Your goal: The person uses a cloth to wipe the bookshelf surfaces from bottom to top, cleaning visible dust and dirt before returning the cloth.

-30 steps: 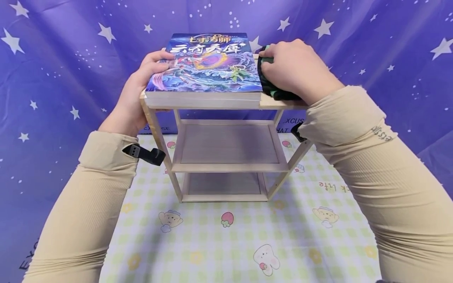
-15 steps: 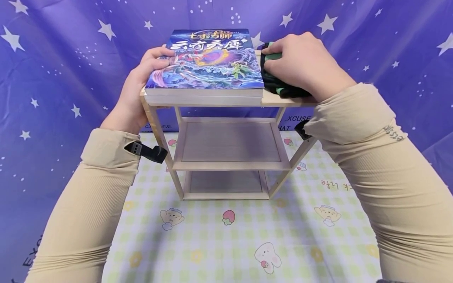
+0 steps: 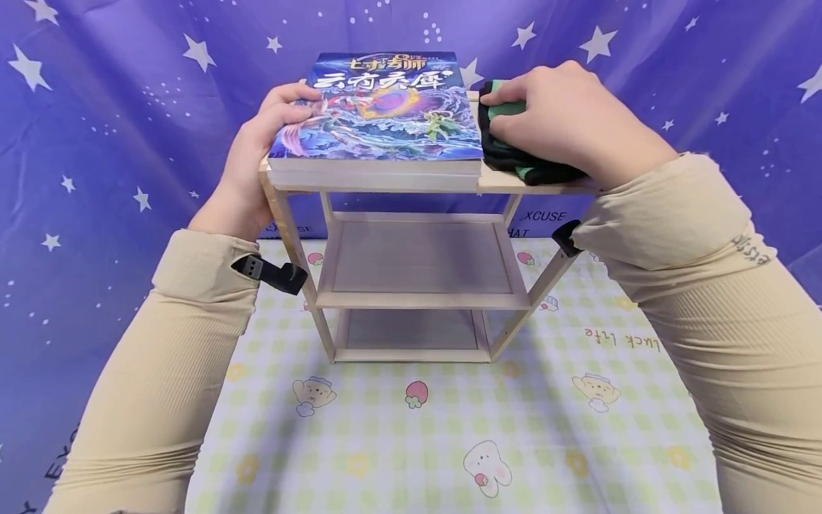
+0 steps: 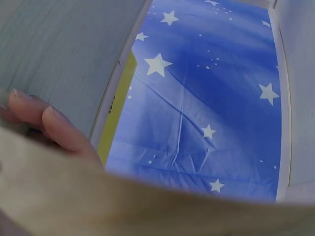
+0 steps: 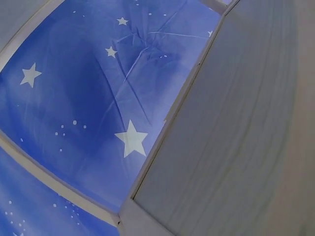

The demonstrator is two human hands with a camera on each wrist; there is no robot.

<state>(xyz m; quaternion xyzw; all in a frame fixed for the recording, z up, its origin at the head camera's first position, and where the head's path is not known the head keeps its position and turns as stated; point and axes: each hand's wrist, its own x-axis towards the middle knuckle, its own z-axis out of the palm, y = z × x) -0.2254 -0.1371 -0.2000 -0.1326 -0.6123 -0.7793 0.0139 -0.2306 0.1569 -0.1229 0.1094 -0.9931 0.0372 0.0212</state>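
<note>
A thick paperback book with a bright blue illustrated cover lies on the left and middle of a small wooden shelf's top board. At the shelf's left end my left hand grips book and board together. Its upper digits lie over the cover; in the left wrist view, fingertips curl under the board. Beside the book's right edge sits a folded black-and-green cloth. My right hand holds it from above, hiding much of it. The right wrist view shows the board's underside and no fingers.
Below are the shelf's middle tier and bottom tier, both framed in pale wood. The shelf stands on a checked tablecloth with cartoon prints. A purple starry curtain hangs behind.
My right hand has shifted to the right, and the cloth under it now reaches further right along the board. The left hand keeps its grip on book and board.
</note>
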